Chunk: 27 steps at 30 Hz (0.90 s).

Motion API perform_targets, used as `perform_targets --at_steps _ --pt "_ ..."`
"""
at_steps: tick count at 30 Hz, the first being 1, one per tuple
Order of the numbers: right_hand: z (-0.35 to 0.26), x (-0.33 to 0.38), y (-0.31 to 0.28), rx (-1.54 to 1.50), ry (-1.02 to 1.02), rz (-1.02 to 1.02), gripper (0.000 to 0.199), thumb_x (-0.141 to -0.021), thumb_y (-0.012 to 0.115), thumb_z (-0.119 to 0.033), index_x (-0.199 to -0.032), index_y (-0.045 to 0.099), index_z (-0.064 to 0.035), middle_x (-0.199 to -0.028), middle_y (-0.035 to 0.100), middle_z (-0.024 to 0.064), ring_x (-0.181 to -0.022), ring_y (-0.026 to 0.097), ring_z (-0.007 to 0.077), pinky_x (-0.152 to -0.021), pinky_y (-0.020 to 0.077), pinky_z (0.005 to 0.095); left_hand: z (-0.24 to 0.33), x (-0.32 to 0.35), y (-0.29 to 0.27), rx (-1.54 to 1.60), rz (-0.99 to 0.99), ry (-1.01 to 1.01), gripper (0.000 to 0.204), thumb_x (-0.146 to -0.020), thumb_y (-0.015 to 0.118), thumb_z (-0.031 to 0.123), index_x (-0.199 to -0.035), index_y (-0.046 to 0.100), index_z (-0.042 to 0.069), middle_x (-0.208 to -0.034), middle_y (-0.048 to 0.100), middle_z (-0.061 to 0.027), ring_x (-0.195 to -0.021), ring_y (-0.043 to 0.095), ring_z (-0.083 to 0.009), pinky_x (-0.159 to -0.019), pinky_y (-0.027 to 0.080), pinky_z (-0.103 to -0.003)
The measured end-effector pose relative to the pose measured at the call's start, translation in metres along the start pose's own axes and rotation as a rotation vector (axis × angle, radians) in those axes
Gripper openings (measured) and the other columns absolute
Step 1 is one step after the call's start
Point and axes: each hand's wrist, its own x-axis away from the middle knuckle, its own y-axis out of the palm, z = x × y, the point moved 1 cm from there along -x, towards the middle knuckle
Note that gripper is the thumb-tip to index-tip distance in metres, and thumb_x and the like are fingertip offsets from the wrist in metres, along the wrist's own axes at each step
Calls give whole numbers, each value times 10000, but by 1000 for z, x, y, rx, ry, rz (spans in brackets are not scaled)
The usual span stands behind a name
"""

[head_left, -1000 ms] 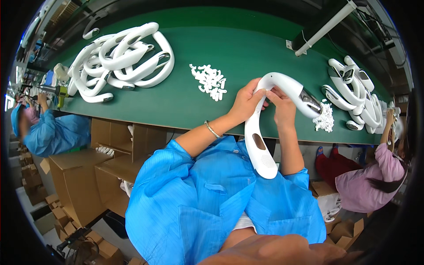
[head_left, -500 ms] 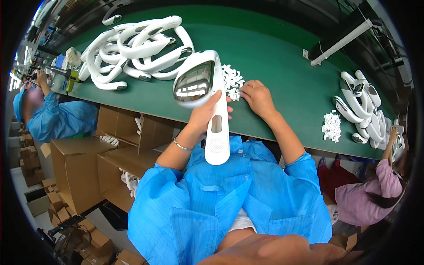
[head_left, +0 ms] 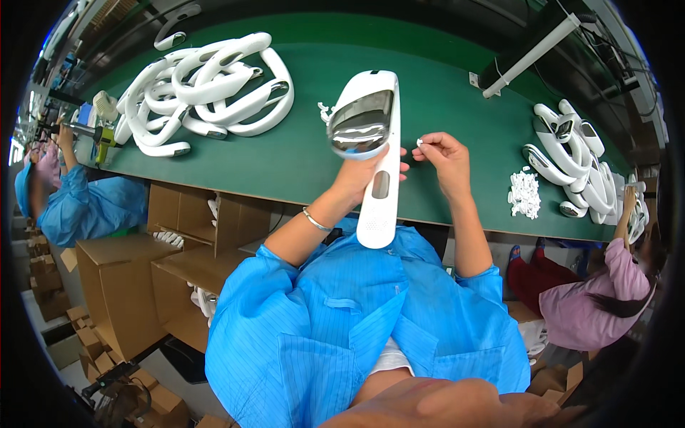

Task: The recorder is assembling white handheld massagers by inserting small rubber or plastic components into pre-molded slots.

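Observation:
My left hand [head_left: 357, 177] grips a white curved plastic device [head_left: 378, 217] with a glossy dark oval end and a dotted patch near its lower tip. It is held up over the front edge of the green table. Just right of it, my right hand [head_left: 444, 158] pinches a small white plastic piece [head_left: 419, 143] between thumb and fingertips, apart from the device. Behind the device, a few loose small white pieces [head_left: 325, 112] show on the table; the device hides the rest of that pile.
A heap of white curved housings [head_left: 207, 89] lies at the left of the green table [head_left: 442, 93]. More housings [head_left: 571, 153] and a pile of small white pieces [head_left: 524, 195] lie right. Cardboard boxes [head_left: 118, 285] stand below left. One co-worker [head_left: 93, 200] is left, another [head_left: 589, 307] right.
My right hand has lifted a small white piece off the pile and moved right with it. My left hand has shifted the device slightly right, now in front of the pile.

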Motion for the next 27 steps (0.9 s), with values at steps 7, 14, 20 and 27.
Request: perform_targets --at_steps 7,14,20,27 --pt "-36 25 7 896 -552 117 129 -733 620 42 -857 652 20 -894 593 169 -698 627 292 -606 510 344 -27 -23 27 -70 -44 -25 303 -946 447 135 -1233 419 38 -999 587 -138 -796 633 -209 -660 566 -351" --pt "-8 29 -21 651 -331 7 158 -670 659 14 -824 626 3 -808 620 162 -720 621 352 -604 503 375 -44 -28 41 -85 -76 -129 347 -917 464 90 -1246 373 25 -944 584 -132 -679 631 -198 -524 558 -331" --pt "-29 34 -30 652 -353 -89 140 -711 671 18 -847 638 23 -992 636 129 -687 659 175 -575 504 264 -49 -27 47 -80 -73 -177 353 -919 444 90 -1261 363 50 -877 589 -135 -645 629 -205 -526 567 -338" --pt "-12 29 -46 340 -230 42 61 -779 608 54 -824 618 13 -771 659 77 -653 643 101 -547 507 220 -51 -31 43 -120 -30 -161 359 -938 435 111 -1281 345 50 -895 591 -139 -675 620 -202 -521 554 -340"
